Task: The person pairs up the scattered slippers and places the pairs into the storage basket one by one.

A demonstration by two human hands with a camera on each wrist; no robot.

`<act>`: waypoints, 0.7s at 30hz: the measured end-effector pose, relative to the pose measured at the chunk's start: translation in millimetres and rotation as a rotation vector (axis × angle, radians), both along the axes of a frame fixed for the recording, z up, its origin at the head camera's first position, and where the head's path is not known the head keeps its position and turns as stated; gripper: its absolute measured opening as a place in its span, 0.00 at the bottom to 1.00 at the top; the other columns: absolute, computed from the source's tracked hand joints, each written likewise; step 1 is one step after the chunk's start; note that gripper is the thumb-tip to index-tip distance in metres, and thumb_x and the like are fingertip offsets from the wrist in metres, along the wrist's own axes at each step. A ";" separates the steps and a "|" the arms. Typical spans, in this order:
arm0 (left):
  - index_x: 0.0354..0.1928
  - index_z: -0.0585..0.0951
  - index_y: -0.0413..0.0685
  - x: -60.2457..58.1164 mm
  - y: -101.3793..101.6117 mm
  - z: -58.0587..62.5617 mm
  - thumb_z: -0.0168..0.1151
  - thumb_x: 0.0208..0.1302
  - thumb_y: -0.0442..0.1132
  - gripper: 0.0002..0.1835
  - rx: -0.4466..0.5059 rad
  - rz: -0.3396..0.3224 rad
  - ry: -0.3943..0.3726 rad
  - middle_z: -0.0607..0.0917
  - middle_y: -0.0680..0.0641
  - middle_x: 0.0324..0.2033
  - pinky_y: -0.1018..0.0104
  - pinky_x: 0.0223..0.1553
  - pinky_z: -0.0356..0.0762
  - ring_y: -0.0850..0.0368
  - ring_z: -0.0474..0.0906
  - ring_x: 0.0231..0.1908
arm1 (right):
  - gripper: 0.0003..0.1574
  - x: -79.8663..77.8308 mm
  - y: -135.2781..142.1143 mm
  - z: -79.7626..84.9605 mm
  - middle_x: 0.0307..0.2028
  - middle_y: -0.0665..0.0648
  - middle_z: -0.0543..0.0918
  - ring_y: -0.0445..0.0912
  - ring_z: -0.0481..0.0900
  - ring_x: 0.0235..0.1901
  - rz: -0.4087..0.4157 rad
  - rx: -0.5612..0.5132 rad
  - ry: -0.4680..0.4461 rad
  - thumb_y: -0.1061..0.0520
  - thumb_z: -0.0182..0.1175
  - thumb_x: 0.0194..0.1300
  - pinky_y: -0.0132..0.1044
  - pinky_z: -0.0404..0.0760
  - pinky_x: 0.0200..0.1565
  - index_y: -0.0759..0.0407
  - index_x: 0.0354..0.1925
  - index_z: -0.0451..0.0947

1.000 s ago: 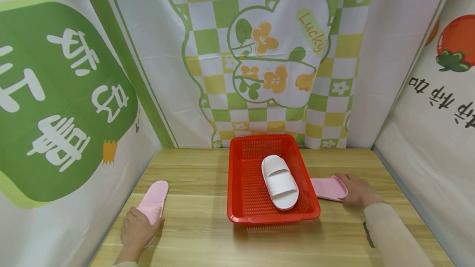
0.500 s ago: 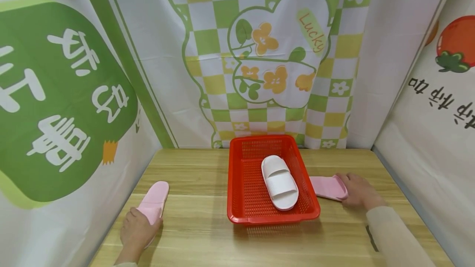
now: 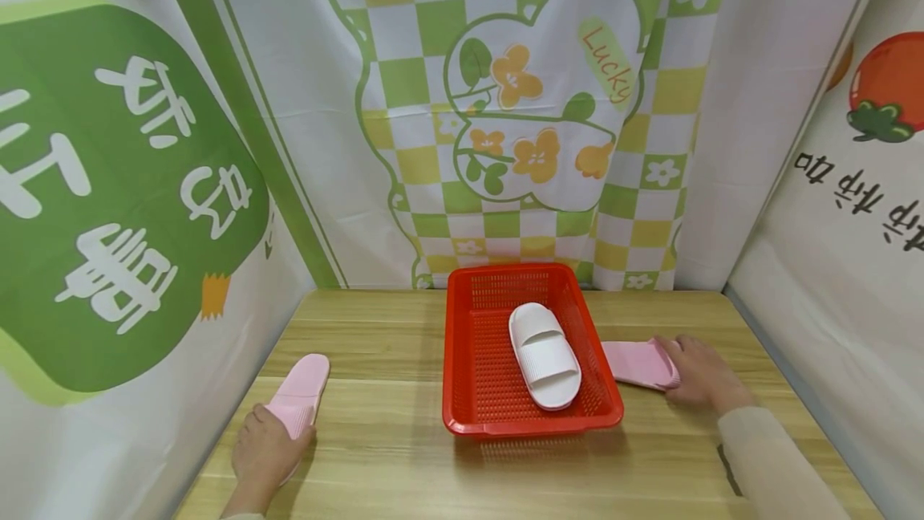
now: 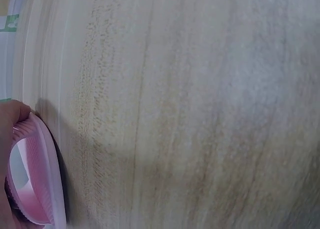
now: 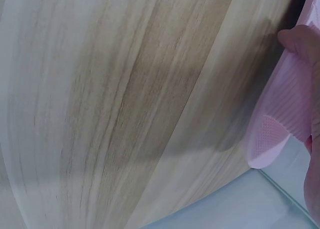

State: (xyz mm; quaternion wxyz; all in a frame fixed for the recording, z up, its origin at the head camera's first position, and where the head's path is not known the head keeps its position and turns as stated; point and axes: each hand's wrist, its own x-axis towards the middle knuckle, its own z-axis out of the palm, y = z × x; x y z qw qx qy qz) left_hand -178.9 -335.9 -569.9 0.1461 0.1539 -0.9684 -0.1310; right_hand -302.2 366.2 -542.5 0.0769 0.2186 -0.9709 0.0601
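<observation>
At the table's left side, my left hand [image 3: 267, 448] grips a pink slipper [image 3: 303, 383] across its strap, the toe or heel end pointing away from me. In the left wrist view the slipper's ribbed strap [image 4: 36, 159] shows beside the fingers. Over on the right, my right hand [image 3: 700, 371] holds a second pink slipper [image 3: 635, 363] by its strap end. Its other end is hidden behind the red basket [image 3: 534, 429]. The right wrist view shows the thumb [image 5: 297, 39] on the slipper's edge, with the ribbed strap [image 5: 290, 99] beneath. A white slipper [image 3: 552, 359] lies inside the basket.
The basket stands mid-table on a wooden table [image 3: 382, 392]. A patterned cloth [image 3: 527, 143] hangs behind it, and printed cloth walls [image 3: 137, 199] close in the sides. A dark strip [image 3: 729, 469] lies by the right sleeve [image 3: 776, 456].
My right hand and its pink slipper have shifted slightly away from me, with the sleeve moving a little right. My left hand and its slipper have hardly moved.
</observation>
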 end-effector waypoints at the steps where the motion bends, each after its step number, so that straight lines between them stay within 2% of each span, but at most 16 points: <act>1: 0.47 0.57 0.13 0.3 -0.2 0.2 0.68 0.50 0.54 0.48 0.000 -0.001 0.000 0.68 0.20 0.34 0.37 0.32 0.74 0.24 0.73 0.33 | 0.55 0.0 0.6 -0.3 0.51 0.76 0.72 0.71 0.70 0.52 0.005 0.002 0.009 0.51 0.75 0.39 0.65 0.67 0.55 0.65 0.65 0.66; 6: 0.47 0.57 0.13 2.3 -0.4 1.8 0.69 0.50 0.55 0.48 -0.006 -0.004 0.001 0.69 0.20 0.33 0.38 0.30 0.74 0.26 0.74 0.32 | 0.55 1.4 2.9 0.2 0.49 0.74 0.73 0.69 0.71 0.50 0.023 0.004 0.058 0.52 0.75 0.37 0.65 0.68 0.53 0.64 0.64 0.67; 11: 0.47 0.57 0.14 4.2 0.6 4.2 0.69 0.50 0.55 0.48 -0.008 0.000 0.017 0.69 0.20 0.34 0.37 0.32 0.74 0.25 0.73 0.33 | 0.54 2.1 3.4 2.3 0.49 0.74 0.73 0.70 0.71 0.49 0.031 0.007 0.098 0.53 0.76 0.35 0.65 0.70 0.51 0.64 0.63 0.69; 21: 0.42 0.61 0.17 4.1 0.2 3.9 0.70 0.47 0.54 0.44 -0.023 -0.008 0.096 0.70 0.22 0.30 0.36 0.30 0.72 0.27 0.73 0.30 | 0.56 1.4 4.9 5.0 0.53 0.75 0.71 0.71 0.68 0.54 0.019 0.043 0.085 0.51 0.75 0.37 0.67 0.68 0.53 0.63 0.65 0.66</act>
